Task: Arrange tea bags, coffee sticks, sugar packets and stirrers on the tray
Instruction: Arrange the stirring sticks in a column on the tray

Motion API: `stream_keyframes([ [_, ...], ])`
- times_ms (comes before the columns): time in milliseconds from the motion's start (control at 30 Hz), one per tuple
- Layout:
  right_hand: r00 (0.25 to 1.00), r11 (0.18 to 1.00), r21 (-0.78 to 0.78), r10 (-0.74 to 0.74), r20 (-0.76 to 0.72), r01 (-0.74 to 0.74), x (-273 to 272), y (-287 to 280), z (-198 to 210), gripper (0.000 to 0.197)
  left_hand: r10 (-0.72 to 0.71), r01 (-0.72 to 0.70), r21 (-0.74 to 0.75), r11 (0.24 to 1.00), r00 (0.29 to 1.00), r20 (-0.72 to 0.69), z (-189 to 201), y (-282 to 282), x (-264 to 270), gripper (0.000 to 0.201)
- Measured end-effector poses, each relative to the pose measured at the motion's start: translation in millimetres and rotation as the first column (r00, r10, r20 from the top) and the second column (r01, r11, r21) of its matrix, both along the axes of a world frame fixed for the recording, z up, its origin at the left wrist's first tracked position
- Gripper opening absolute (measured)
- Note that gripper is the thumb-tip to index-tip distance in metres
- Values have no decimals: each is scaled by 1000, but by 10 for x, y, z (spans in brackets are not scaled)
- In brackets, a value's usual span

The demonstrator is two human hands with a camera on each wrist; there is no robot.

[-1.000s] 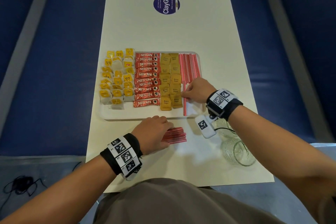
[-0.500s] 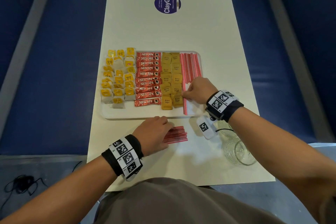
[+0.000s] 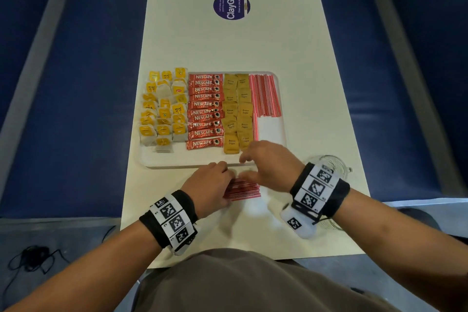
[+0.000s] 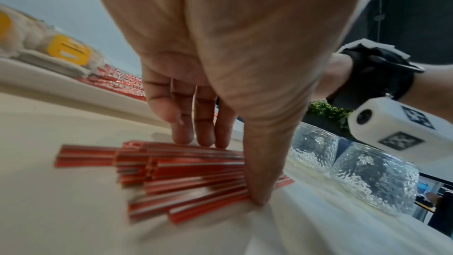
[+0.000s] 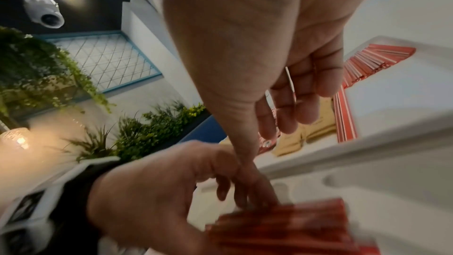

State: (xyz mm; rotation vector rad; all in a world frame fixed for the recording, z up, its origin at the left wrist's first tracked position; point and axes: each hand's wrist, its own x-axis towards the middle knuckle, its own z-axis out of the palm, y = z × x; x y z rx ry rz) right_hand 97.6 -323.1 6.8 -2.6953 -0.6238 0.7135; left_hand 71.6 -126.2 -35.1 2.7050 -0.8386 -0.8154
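While the left hand (image 3: 211, 185) rests on the loose stirrers (image 3: 244, 189) on the surface (image 3: 228, 43), the right hand (image 3: 266, 164) reaches beside it, past the tray (image 3: 177, 161) edge, with bare tray floor just beyond its fingers. From the left wrist, straight fingers (image 4: 183, 123) and thumb press the pile; two jars (image 4: 375, 177) stand nearby. From the right wrist, relaxed fingers (image 5: 301, 94) hold nothing.
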Motion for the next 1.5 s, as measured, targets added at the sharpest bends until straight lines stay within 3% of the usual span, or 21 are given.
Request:
stream_keyframes([
  [200, 988, 984, -98, 152, 38, -148, -267, 17, -225, 52, 27, -26, 8, 1000, 999, -17, -8, 15, -7, 48],
  [367, 985, 986, -91, 149, 88, -141, -406, -12, -424, 60, 41, -41, -11, 999, 998, -37, -8, 20, -16, 42],
  [467, 982, 988, -70, 143, 120, -136, -433, -26, -510, 54, 44, -45, -16, 999, 998, -42, -15, 19, -18, 38],
  [600, 983, 992, -13, 128, 132, -128, -455, 2, -544, 29, 63, -65, -40, 997, 997, -49, -37, 4, -33, 27],
  [867, 978, 994, 26, 96, 185, -102, -432, 0, -576, 9, 73, -76, -38, 996, 994, -82, -20, 8, -43, 21],
  [1100, 986, 993, 105, 36, 161, -53, -403, 22, -509, 12, 103, -110, -50, 993, 987, -126, 32, 27, -21, 23],
  [1500, 997, 994, 102, -33, 74, 26, -394, 68, -372, 18, 106, -113, -54, 992, 988, -115, 135, 60, -44, 22],
])
